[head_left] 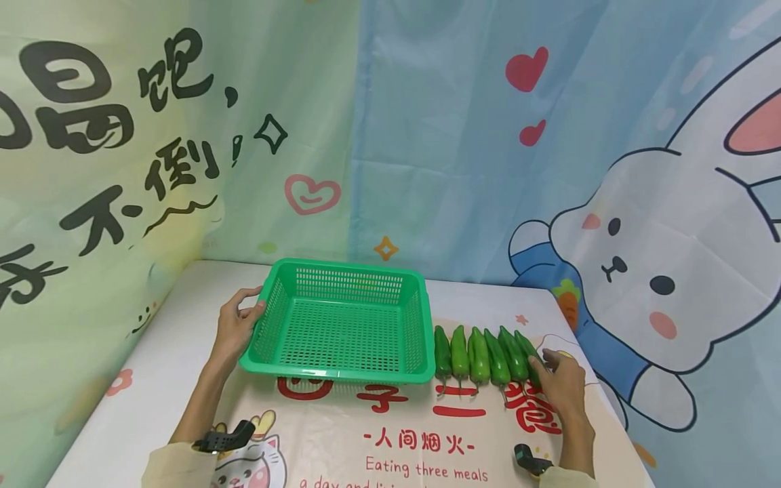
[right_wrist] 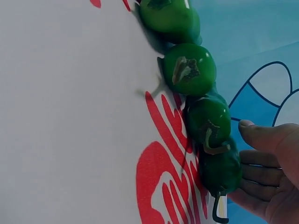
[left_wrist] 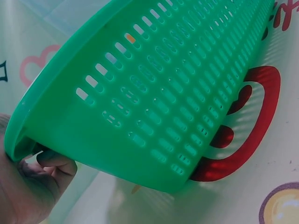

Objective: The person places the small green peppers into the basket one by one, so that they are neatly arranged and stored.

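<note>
My left hand (head_left: 236, 327) grips the left rim of a green plastic basket (head_left: 335, 375), its fingers curled under the edge in the left wrist view. The basket has slotted walls, a mesh floor and nothing inside. Right of it lies a row of several green chili peppers (head_left: 479, 359), side by side with stems toward me. My right hand (head_left: 563, 383) is at the outer side of the rightmost pepper (right_wrist: 221, 170). In the right wrist view its thumb (right_wrist: 261, 136) stands apart from the fingers, which are partly hidden behind that pepper.
A printed cloth (head_left: 427, 423) with red lettering covers part of the white table (head_left: 146, 379). Behind the table hangs a curtain (head_left: 427, 169) with a cartoon rabbit. A dark device (head_left: 227, 437) is strapped on each wrist.
</note>
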Demonstrator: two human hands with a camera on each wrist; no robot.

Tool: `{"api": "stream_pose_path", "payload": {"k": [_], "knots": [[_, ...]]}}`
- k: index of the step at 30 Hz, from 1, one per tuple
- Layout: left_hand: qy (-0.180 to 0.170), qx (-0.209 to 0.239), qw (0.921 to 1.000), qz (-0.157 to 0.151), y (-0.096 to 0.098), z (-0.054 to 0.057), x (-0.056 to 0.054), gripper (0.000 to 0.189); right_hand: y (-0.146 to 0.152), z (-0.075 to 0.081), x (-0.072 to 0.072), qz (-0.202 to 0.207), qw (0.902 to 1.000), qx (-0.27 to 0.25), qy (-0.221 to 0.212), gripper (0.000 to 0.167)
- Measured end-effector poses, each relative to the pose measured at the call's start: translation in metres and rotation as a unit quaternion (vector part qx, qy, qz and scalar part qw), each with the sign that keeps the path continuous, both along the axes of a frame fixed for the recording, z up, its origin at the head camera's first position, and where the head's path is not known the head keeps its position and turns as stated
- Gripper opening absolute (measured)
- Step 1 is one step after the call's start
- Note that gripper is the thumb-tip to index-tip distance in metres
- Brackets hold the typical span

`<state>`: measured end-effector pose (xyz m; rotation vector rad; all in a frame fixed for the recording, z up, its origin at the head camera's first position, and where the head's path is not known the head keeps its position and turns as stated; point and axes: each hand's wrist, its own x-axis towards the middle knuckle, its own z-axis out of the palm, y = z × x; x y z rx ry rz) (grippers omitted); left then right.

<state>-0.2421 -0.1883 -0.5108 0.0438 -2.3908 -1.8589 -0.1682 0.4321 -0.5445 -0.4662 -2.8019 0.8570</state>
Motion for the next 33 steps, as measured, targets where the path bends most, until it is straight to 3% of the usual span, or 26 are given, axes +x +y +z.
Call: {"api": "stream_pose_path", "payload": {"k": [12, 33], "knots": [[0.001, 0.004, 1.0, -0.004, -0.0017, 0.0, -0.0009, 0.045, -0.002, -0.0033, -0.0028, 0.009, 0.9998, 0.001, 0.017, 0.051], [0.001, 0.006, 1.0, -0.003, -0.0013, -0.0016, -0.002, 0.044, 0.0, -0.0044, -0.0095, -0.005, 0.9998, -0.007, -0.018, 0.048]]}}
